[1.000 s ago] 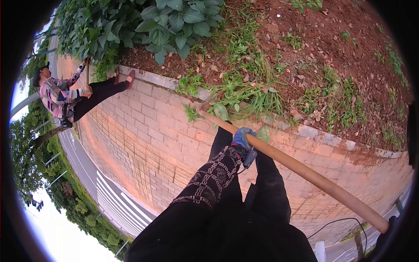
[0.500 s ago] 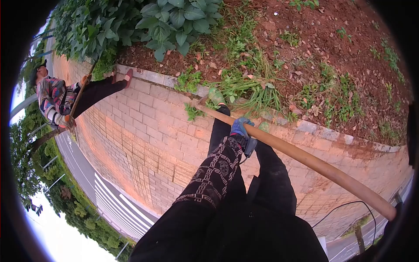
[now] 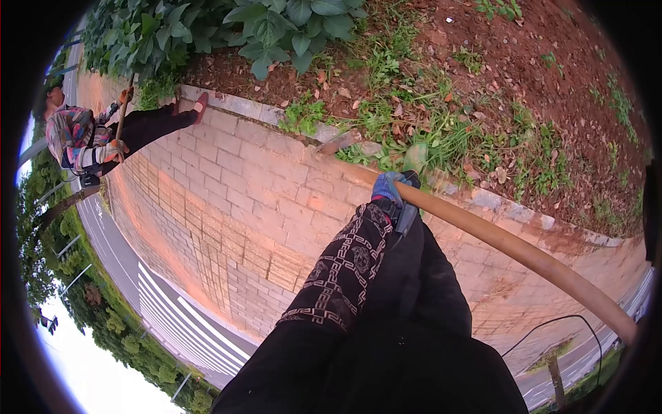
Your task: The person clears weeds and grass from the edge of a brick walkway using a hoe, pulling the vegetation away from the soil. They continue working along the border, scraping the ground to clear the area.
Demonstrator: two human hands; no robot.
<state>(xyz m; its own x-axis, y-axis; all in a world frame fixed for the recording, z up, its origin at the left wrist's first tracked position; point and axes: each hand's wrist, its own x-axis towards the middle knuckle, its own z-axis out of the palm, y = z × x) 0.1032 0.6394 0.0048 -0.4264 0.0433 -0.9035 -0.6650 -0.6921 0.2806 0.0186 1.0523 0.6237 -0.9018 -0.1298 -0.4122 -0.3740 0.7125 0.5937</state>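
My left hand (image 3: pixel 390 188), in a blue work glove, is closed around the long wooden handle of a hoe (image 3: pixel 510 241). A dark device is strapped at that wrist, below a patterned sleeve (image 3: pixel 348 265). The handle runs from the stone kerb down to the right edge of the view. Its head (image 3: pixel 332 146) looks blurred and lies at the kerb, beside low weeds. A shoe (image 3: pixel 416 157) of mine stands at the kerb just beyond the glove. My right hand is out of view.
A person (image 3: pixel 83 138) at the left holds another long-handled tool (image 3: pixel 124 110) by a leafy bush (image 3: pixel 289 27). Weeds (image 3: pixel 448 141) grow in the red soil bed (image 3: pixel 496 76) behind the kerb (image 3: pixel 486 199). Brick paving (image 3: pixel 234 186) borders a road with a zebra crossing (image 3: pixel 183 324).
My left hand and the hoe head have shifted slightly up and right. My legs have moved, and one shoe now shows where two did. The other person's tool stands more upright.
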